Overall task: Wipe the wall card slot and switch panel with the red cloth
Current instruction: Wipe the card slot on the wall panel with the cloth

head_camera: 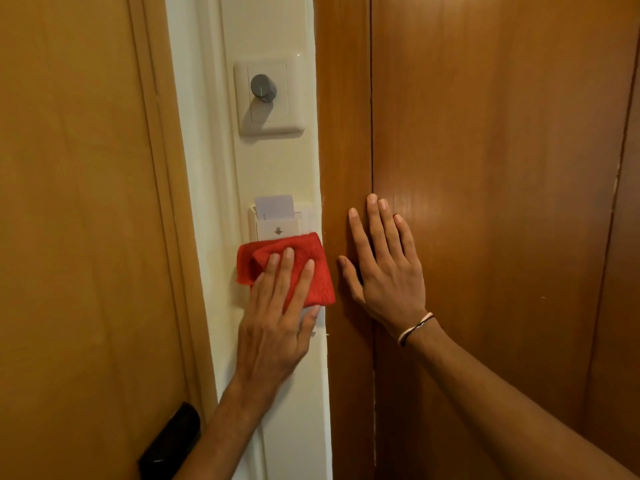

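My left hand (277, 313) presses a folded red cloth (318, 275) flat against the cream wall strip, fingers spread over it. The cloth covers the lower part of the white card slot (277, 227), whose top edge and arrow mark still show, with a white key card (274, 206) standing in it. Under the cloth and my fingers a pale panel edge (320, 318) peeks out. Higher up is a cream switch panel (268, 98) with a grey round knob (263, 86). My right hand (384, 268) rests flat and open on the wooden panel to the right.
A wooden door (76, 202) with its frame fills the left side, with a black lock plate (171, 441) at the bottom. Dark wooden wall panels (485, 168) fill the right side. The cream wall strip (294, 168) is narrow between them.
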Available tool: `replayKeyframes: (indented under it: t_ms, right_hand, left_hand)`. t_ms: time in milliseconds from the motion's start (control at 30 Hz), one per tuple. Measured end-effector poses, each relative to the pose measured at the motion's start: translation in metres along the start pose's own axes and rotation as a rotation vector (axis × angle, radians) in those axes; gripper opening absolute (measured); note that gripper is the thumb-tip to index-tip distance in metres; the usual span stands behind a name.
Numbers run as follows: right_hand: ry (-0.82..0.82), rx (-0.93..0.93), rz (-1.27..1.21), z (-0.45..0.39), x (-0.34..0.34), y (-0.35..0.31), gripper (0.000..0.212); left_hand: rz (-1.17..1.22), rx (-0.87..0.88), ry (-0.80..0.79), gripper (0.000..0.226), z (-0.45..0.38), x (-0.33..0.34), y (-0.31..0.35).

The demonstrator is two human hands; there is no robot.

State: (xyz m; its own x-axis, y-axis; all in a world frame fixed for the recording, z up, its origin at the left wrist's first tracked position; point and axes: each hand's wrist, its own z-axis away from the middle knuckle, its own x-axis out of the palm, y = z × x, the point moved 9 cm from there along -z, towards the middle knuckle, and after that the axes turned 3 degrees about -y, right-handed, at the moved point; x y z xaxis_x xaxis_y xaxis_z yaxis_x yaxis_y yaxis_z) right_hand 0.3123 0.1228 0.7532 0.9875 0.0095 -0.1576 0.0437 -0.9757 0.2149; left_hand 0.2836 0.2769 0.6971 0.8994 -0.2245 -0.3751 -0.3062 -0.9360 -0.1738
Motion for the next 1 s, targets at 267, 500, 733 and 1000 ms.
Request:
replayKeyframes:
  t_ms: [267, 500, 733, 1000]
  right_hand:
    - [0.005, -0.001, -0.005, 0.0, -0.001, 0.0, 0.072]
    - [-0.003, 0.006, 0.006, 0.001, -0.001, 0.0, 0.073]
    - [0.005, 0.001, -0.029, 0.001, -0.001, 0.0, 0.073]
    - [-0.048, 0.036, -0.118, 0.0, -0.01, -0.001, 0.068]
  left_hand:
    - [0.005, -0.022, -0.005, 0.066, -0.006, -0.003, 0.003]
    - [0.044, -0.065, 0.005, 0.066, -0.024, -0.009, -0.009]
    - [0.061, -0.074, 0.03, 0.066, -0.02, -0.005, -0.012]
    - [0.37, -0.198, 0.094, 0.052, 0.007, -0.02, -0.01]
